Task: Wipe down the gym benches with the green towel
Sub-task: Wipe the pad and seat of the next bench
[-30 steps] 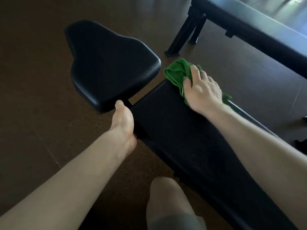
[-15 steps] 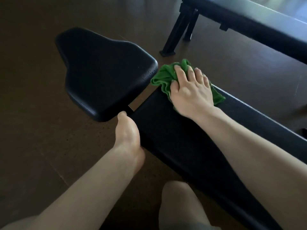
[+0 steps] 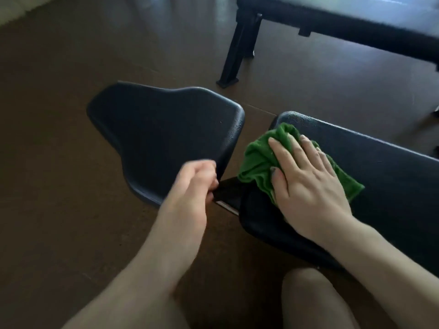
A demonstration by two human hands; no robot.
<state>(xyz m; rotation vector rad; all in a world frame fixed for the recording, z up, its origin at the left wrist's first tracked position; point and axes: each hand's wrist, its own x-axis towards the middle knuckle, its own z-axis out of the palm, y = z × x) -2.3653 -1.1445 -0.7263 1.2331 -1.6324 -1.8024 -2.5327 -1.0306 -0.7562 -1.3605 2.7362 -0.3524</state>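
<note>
The black bench has a long back pad (image 3: 384, 176) on the right and a wider seat pad (image 3: 161, 134) on the left, with a gap and a metal bracket (image 3: 228, 198) between them. A crumpled green towel (image 3: 259, 160) lies on the back pad's end next to the gap. My right hand (image 3: 308, 181) presses flat on the towel, fingers straight and spread. My left hand (image 3: 192, 184) is blurred at the seat pad's near corner, thumb on top and fingers curled round its edge.
A second black bench (image 3: 344, 27) stands at the top right, its leg (image 3: 235, 55) planted on the dark brown floor (image 3: 59, 162). My bare knee (image 3: 313, 302) shows at the bottom, close to the back pad.
My right hand has slid the towel across the back pad's end toward its near side. My left hand has left the back pad's edge and moved to the seat pad's corner.
</note>
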